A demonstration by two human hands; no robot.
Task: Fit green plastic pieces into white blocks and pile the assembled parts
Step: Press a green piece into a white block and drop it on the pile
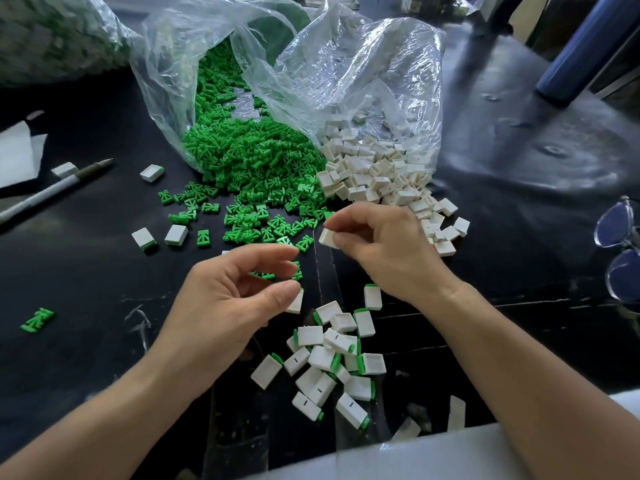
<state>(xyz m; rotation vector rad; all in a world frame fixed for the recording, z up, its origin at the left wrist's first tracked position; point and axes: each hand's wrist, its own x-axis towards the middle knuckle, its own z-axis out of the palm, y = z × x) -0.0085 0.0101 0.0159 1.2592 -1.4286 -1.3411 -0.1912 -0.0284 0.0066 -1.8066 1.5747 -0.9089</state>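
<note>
On the black table (86, 271), near the spilled green pieces (249, 161), the right hand (381, 247) pinches a white block (328, 238) with its fingertips, while the left hand (232, 299), loosely curled and holding nothing, hovers just beside the pile of assembled parts (332, 355).

Green pieces (249, 157) lie heaped on the bench (86, 271), white blocks (377, 174) just beside them. Assembled parts (332, 358) are piled nearer, green ends showing. One held block (328, 238) tilts, perhaps still unfitted.
</note>
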